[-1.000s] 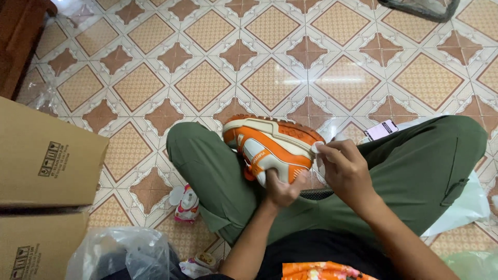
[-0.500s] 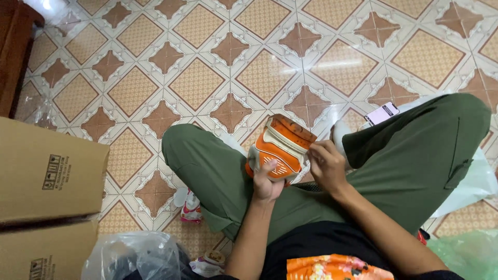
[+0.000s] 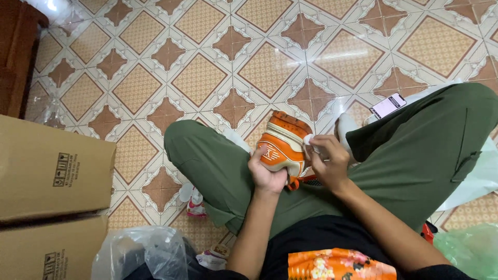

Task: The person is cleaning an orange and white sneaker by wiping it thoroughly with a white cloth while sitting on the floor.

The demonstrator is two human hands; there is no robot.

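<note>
Left hand (image 3: 267,171) covers the near side of the orange-and-white sneaker (image 3: 282,142); its toe end is hidden. Small white wad (image 3: 308,139) at the right hand (image 3: 328,161) fingertips: too small to identify. Cardboard boxes (image 3: 52,176) cut off at left edge. Phone (image 3: 388,105) screen unreadable. Clear plastic bag (image 3: 140,254) contents blurred, cropped below.

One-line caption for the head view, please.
Seated cross-legged on a tiled floor, left hand holds an orange sneaker while right hand presses a small white pad against it.
</note>
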